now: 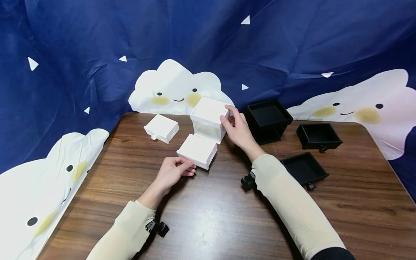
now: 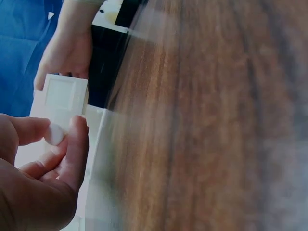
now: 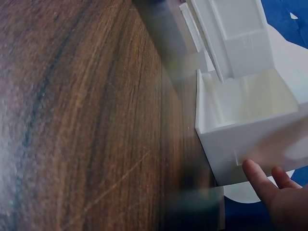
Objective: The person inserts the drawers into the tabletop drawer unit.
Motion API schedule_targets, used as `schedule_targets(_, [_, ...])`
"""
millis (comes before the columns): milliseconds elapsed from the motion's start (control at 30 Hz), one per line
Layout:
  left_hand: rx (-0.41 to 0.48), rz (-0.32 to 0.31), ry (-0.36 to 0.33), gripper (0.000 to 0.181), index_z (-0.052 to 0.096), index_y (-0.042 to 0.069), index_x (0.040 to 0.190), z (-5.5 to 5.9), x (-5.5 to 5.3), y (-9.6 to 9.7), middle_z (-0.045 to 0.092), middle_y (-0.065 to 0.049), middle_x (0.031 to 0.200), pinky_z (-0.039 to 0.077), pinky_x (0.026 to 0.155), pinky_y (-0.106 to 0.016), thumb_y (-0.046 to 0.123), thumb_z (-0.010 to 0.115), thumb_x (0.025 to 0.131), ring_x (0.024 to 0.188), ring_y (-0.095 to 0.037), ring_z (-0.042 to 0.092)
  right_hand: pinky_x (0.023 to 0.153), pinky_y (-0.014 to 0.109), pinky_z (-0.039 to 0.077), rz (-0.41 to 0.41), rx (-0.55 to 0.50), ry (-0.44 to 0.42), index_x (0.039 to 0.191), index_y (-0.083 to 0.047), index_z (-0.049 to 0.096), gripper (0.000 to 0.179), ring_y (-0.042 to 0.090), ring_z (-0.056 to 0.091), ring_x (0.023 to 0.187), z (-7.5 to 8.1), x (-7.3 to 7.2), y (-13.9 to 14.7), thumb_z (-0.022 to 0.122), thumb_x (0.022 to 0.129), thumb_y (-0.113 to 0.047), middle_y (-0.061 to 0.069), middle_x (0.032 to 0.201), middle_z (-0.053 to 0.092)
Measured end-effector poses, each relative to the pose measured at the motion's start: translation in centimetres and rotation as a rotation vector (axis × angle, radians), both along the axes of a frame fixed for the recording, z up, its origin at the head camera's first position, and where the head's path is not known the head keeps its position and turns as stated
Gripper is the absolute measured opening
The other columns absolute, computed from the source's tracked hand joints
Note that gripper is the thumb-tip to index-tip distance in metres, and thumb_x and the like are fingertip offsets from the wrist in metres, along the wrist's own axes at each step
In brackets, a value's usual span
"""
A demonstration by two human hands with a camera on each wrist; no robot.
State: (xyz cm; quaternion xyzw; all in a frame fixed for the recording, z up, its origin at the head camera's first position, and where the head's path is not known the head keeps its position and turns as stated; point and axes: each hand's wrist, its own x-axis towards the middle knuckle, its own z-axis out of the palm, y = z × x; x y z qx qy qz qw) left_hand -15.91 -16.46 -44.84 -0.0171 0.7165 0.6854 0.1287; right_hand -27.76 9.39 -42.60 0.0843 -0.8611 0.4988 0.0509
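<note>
My left hand (image 1: 173,171) pinches the small round knob (image 2: 54,134) of a white drawer (image 1: 197,148) between thumb and finger. The drawer lies just in front of a white box-shaped cabinet (image 1: 211,112), whose lower front is an open slot (image 3: 248,98). At the cabinet's right side is my right hand (image 1: 238,131), its thumb and fingertips touching the wall and top edge. The right wrist view shows straight fingers against that white wall. Whether the drawer's upper side is hollow cannot be told, as it looks washed out.
Another white drawer (image 1: 161,127) with a knob lies back left. A black cabinet (image 1: 269,117) stands beyond my right hand, with a black drawer (image 1: 319,135) at its right and another black drawer (image 1: 305,168) by my right sleeve. A blue cloth (image 1: 201,39) hangs behind the wooden table (image 1: 208,216).
</note>
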Motion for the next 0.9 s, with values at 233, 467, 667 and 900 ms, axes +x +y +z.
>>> schedule_targets(233, [0.0, 0.021, 0.015, 0.025, 0.068, -0.021, 0.114, -0.2, -0.9, 0.7, 0.079, -0.024, 0.096, 0.066, 0.076, -0.027, 0.001, 0.062, 0.105, 0.077, -0.012, 0.076, 0.102, 0.048, 0.052, -0.011, -0.003, 0.004, 0.163, -0.02, 0.045, 0.057, 0.034, 0.06, 0.113, 0.2, 0.2, 0.0, 0.058, 0.11, -0.039, 0.025, 0.136, 0.053])
schedule_targets(467, [-0.005, 0.039, 0.004, 0.024, 0.069, -0.021, 0.114, -0.4, -1.6, 1.1, 0.078, -0.026, 0.098, 0.066, 0.075, -0.025, 0.0, 0.061, 0.105, 0.075, -0.012, 0.076, 0.101, 0.046, 0.052, -0.024, -0.02, 0.006, 0.162, -0.02, 0.046, 0.057, 0.034, 0.062, 0.112, 0.0, 0.3, -0.3, 0.059, 0.109, -0.038, 0.025, 0.138, 0.052])
schedule_targets(667, [-0.019, 0.058, 0.009, 0.023, 0.07, -0.02, 0.113, -0.4, -2.3, 1.4, 0.078, -0.025, 0.096, 0.065, 0.074, -0.024, 0.0, 0.062, 0.105, 0.074, -0.011, 0.075, 0.104, 0.048, 0.052, -0.022, -0.034, 0.007, 0.162, -0.02, 0.046, 0.057, 0.034, 0.062, 0.113, -0.1, 0.4, -0.4, 0.059, 0.109, -0.038, 0.026, 0.138, 0.051])
schedule_targets(900, [-0.035, 0.061, 0.008, 0.023, 0.071, -0.019, 0.113, -0.3, -3.3, 1.7, 0.078, -0.02, 0.09, 0.065, 0.072, -0.024, 0.002, 0.063, 0.105, 0.072, -0.011, 0.075, 0.104, 0.047, 0.053, -0.028, -0.044, 0.006, 0.162, -0.02, 0.047, 0.057, 0.035, 0.062, 0.114, -0.1, 0.3, -0.3, 0.059, 0.109, -0.038, 0.026, 0.138, 0.051])
